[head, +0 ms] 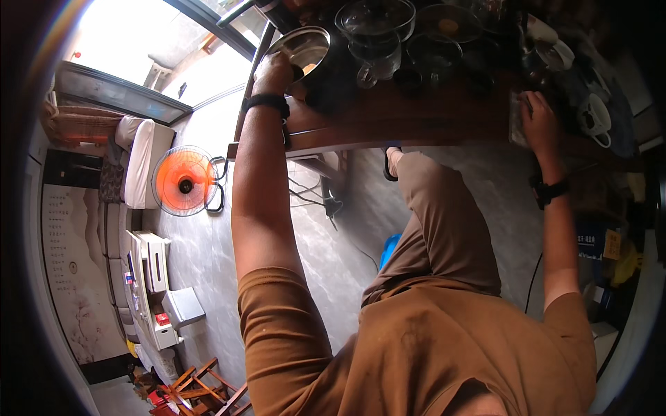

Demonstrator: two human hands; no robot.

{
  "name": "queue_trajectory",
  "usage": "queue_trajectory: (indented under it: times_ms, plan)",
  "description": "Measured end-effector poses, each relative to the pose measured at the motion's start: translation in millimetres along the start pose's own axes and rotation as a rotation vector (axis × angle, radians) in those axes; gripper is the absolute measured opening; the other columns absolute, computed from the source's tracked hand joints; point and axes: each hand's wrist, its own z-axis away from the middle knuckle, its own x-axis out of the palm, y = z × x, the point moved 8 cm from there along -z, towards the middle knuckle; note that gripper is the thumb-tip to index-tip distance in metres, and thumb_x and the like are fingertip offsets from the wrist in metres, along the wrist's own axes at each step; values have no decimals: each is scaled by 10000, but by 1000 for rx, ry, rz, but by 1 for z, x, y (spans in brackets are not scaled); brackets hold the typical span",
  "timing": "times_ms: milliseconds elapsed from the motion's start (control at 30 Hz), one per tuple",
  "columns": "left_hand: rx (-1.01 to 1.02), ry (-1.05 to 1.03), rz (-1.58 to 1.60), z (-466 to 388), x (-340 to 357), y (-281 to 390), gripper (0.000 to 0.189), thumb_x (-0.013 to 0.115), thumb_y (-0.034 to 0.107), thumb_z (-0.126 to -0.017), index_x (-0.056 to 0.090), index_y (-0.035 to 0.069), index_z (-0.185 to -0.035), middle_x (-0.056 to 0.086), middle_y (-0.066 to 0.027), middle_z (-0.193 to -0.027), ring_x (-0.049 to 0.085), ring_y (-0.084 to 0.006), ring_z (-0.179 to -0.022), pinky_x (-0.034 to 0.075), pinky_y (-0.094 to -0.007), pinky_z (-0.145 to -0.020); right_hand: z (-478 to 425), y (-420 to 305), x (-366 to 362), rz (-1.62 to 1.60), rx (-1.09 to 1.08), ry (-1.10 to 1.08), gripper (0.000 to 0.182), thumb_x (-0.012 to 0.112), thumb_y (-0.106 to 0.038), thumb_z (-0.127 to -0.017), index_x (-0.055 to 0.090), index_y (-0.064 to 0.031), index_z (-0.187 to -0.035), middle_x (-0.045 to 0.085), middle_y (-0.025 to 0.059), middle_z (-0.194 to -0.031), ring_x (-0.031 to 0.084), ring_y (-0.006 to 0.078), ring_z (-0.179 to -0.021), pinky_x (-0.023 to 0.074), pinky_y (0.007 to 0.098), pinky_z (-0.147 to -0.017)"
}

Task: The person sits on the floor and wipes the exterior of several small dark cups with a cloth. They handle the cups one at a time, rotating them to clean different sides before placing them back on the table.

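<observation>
My left hand (274,74) grips the near left side of a round metal pan (311,39) at the table's left end. A dark handle or knob shows beside its fingers. Far to the right, my right hand (539,120) has its fingers around a pale, flat object (516,122) at the front edge of the dark wooden table (416,117). What this object is cannot be made out in the dim light. Between my hands stand a clear glass bowl (375,21), a glass mug (382,60) and another round glass vessel (434,52).
White cups (596,117) crowd the table's right side. An orange-lit fan heater or electric fan (184,182) stands on the floor at left. Cables (312,195) run under the table. Wooden stools or chairs (203,387) are at lower left, and a blue box (590,239) is at right.
</observation>
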Motion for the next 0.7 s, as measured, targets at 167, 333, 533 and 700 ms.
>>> queue_trajectory:
  times_ms: [167,333,533,700]
  plan:
    - [-8,66,26,21,-54,38,348,700,260,-783,695,98,-1091,690,-190,-1017,660,-360,-988,530,-426,-845,1,8,1,-5,20,6,180,505,-138,-983,611,-41,-1091,607,127,-1067,617,339,-955,496,411,-767]
    - [386,356,329,98,-135,124,253,656,136,-818,673,83,-1065,692,-158,-951,684,-323,-878,550,-387,-740,0,14,6,-14,18,20,213,515,-165,-984,615,-27,-1113,625,138,-1090,627,318,-976,496,381,-799]
    - [521,164,1014,171,-93,254,191,592,57,-883,641,22,-1065,669,-163,-967,698,-219,-733,581,-314,-612,1,54,4,-638,246,19,199,552,-203,-987,641,-70,-1105,644,45,-1011,591,153,-953,443,278,-855]
    - [291,-205,1501,183,-9,324,204,572,7,-889,599,-12,-1090,659,-129,-854,680,-195,-763,544,-308,-491,14,1,-20,-935,343,93,179,543,-192,-995,640,-88,-1103,629,25,-1024,558,117,-962,431,266,-870]
